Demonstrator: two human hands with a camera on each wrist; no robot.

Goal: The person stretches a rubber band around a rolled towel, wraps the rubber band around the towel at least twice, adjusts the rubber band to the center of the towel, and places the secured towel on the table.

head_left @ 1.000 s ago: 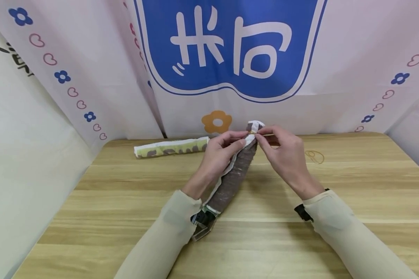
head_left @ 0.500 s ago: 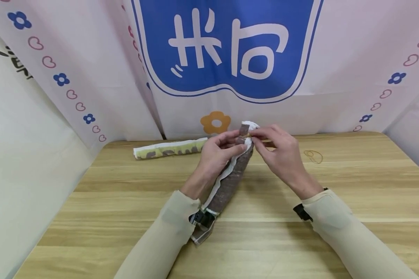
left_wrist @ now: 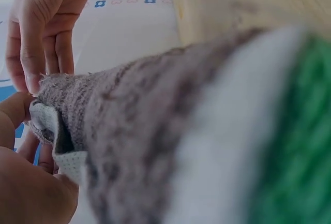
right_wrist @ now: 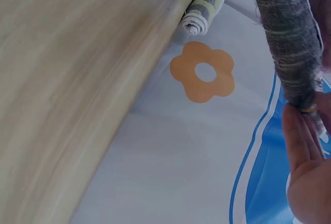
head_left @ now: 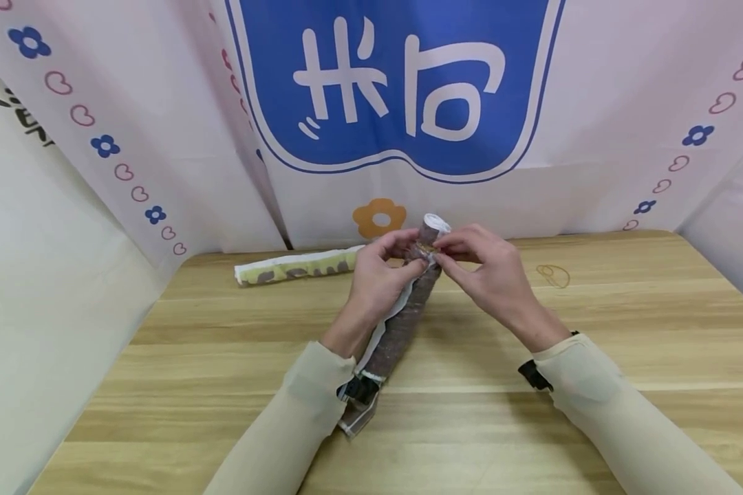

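A grey-brown towel (head_left: pixel 399 337), rolled up with a white edge along its side, slants away from the left wrist over the table. My left hand (head_left: pixel 374 278) grips it near its far end, thumb on the near side. The right hand (head_left: pixel 486 271) pinches at a yellow rubber band (right_wrist: pixel 309 110) that goes round the towel just below that end. In the left wrist view, a white and green strip of the towel (left_wrist: pixel 139 115) fills the right side, blurred. Fingers of both hands meet at the narrow end.
A second rolled towel (head_left: pixel 294 267), yellow-green with grey patches, lies at the back left by the printed backdrop (head_left: pixel 322 192). Loose rubber bands (head_left: pixel 553 276) lie right of the hands on the wooden table (head_left: pixel 470 426).
The towel has been turned in the hands, so its coiled white end now shows at the top. Both hands have shifted slightly left, still at the rubber band.
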